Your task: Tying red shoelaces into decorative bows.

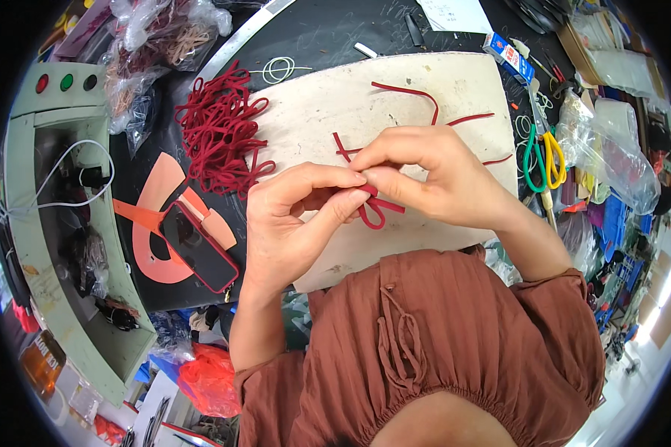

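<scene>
Both of my hands meet over a pale work board (425, 238), pinching a dark red cord bow (373, 217). My left hand (294, 212) grips it between thumb and index finger. From the other side, the thumb and index finger of my right hand (432, 175) press on the same spot. A loop and a short tail hang below the fingertips; the middle of the bow is hidden by them. Loose red cord strips (406, 91) lie on the board beyond my hands. To the left sits a heap of red cord bows (220, 134).
A phone (199, 246) in a red case rests on orange cut pieces (156, 261) at left. Green- and yellow-handled scissors (552, 160) are at right, near a blue box (508, 58). A grey-green machine housing (60, 97) stands far left. Plastic bags (156, 45) fill the upper left.
</scene>
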A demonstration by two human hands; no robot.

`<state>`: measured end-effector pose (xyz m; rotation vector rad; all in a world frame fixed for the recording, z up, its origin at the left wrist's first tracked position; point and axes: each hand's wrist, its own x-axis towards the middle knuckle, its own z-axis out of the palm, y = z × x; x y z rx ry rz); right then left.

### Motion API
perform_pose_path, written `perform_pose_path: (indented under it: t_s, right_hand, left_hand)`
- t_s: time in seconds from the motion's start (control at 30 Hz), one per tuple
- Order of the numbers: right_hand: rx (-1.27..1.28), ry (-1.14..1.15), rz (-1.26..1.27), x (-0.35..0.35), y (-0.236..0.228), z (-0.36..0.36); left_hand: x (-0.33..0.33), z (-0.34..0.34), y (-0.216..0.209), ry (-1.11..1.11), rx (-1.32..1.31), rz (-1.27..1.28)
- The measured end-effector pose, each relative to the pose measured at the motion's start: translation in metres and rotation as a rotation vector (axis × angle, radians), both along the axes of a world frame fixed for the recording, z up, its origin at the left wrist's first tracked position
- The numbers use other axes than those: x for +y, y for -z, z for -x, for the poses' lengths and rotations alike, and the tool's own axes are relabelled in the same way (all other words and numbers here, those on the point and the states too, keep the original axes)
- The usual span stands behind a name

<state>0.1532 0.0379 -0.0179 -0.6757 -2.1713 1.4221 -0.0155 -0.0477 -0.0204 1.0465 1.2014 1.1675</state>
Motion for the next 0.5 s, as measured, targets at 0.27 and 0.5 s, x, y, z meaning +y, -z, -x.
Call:
perform_pose_path:
  t_s: [0.27, 0.5]
  right_hand:
    - [-0.096, 0.028, -0.083, -0.004, -0.007, -0.005]
    - [-0.031, 0.118, -0.019, -0.009, -0.005, -0.005]
  left_hand:
    - [0.000, 0.003, 0.000, -0.057, 0.092, 0.072]
    - [-0.001, 0.012, 0.013, -0.123, -0.239, -0.015]
